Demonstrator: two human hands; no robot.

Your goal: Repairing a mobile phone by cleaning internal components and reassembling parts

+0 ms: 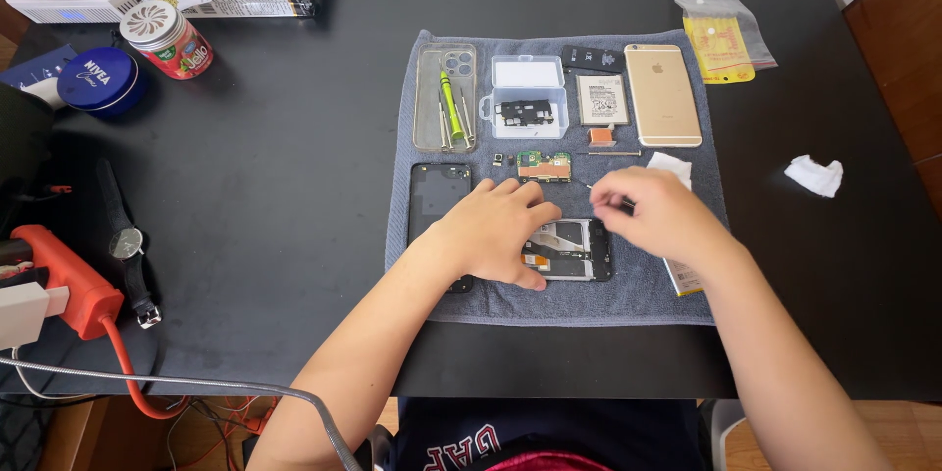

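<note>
An opened phone body [574,250] lies on a grey towel [589,304] on a black table. My left hand [496,231] rests flat on the phone's left side, fingers spread over it. Just right of it, my right hand [653,211] pinches a thin pointed tool [603,193] whose tip points left, above the phone. A green circuit board [544,166] sits right behind my hands, and a black back cover [438,191] lies to the left.
On the towel's far half: a clear phone case with screwdrivers [445,98], a small plastic box of parts [529,98], a battery [601,99], a gold phone [663,93]. A crumpled tissue [814,176] lies right. A wristwatch [128,240], tins and an orange tool [59,280] stand left.
</note>
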